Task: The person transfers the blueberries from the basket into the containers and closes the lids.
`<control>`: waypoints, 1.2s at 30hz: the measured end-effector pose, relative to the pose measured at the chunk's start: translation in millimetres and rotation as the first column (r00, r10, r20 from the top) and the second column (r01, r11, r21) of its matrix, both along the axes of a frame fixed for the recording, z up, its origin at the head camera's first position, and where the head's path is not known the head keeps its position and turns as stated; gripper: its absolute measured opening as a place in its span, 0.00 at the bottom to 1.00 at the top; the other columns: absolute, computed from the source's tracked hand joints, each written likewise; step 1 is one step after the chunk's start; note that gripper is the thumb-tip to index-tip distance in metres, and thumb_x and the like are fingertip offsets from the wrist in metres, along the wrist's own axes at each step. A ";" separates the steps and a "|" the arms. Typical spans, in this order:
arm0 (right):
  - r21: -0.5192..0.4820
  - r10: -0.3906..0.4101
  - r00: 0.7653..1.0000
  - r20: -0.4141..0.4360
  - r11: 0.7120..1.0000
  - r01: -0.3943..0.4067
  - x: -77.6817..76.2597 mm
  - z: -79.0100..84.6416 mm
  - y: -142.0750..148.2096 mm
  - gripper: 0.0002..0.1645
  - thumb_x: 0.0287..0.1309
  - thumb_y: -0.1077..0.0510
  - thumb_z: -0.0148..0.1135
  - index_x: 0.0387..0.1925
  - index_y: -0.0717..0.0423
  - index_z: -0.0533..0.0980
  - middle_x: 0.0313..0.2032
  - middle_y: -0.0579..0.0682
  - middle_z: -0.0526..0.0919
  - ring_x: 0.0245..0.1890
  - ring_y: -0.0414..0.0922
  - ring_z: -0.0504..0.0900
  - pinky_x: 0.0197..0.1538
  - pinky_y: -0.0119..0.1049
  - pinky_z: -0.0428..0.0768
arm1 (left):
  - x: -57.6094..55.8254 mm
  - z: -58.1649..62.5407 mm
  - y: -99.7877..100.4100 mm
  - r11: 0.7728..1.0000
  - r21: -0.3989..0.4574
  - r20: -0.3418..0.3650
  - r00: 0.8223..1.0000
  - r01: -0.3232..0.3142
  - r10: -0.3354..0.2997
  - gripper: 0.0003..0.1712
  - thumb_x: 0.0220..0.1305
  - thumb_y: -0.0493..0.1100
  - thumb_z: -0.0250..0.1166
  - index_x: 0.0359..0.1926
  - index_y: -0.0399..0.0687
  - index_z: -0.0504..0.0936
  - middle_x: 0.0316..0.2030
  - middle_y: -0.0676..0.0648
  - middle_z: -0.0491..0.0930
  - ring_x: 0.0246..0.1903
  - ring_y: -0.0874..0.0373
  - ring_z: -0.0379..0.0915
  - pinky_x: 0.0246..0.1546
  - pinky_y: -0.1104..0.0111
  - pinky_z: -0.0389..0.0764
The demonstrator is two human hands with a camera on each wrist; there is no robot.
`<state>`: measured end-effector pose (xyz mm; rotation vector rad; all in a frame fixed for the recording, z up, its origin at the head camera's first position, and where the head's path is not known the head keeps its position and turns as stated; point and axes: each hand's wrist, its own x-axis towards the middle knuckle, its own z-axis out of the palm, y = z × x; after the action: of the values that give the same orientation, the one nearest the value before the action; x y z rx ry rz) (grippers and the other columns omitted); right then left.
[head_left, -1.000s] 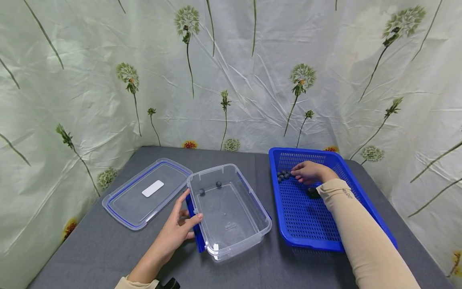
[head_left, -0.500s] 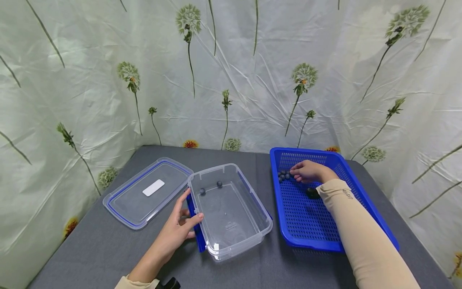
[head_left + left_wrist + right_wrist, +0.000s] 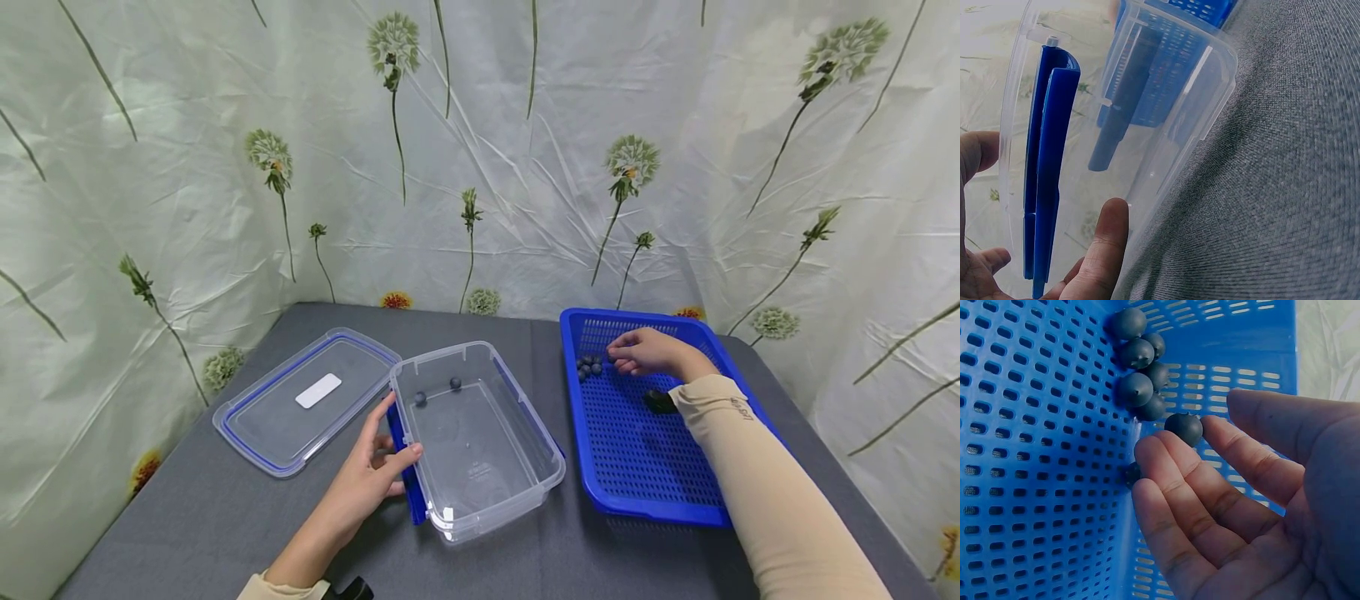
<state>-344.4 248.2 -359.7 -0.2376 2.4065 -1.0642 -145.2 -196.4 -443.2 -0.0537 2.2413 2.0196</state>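
Note:
My left hand grips the side of a clear plastic container, its thumb over the rim beside a blue clip. Two blueberries lie inside. Over on the right, my right hand reaches into a blue plastic basket. A single blueberry sits between its index and middle fingertips, with the thumb apart. Beside them, several blueberries cluster along the basket's left wall; another blueberry is partly hidden behind the curled fingers.
A clear lid with a blue seal and a white label lies left of the container. Grey cloth covers the table. Behind it hangs a flower-printed curtain. The dark wrist camera hangs under the right wrist inside the basket.
My right hand has drawn slightly right, away from the blueberry cluster, with its forearm shifting right too. The left hand and the container stay in place.

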 end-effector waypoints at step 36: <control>-0.043 -0.019 0.982 -0.190 0.999 0.011 16.3 22.1 -15.4 0.25 0.84 0.54 0.53 0.69 0.68 0.73 0.63 0.68 0.82 0.55 0.50 0.86 0.59 0.40 0.87 | -0.3 0.7 -0.8 1.000 -0.012 0.003 1.000 0.010 -0.010 0.53 0.75 0.46 0.69 0.87 0.73 0.45 0.63 0.31 0.66 0.53 0.47 0.81 0.47 0.47 0.91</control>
<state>-328.0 232.8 -337.7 -0.3503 2.5601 -1.1455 -145.5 -197.2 -442.6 -0.0468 2.2477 1.9994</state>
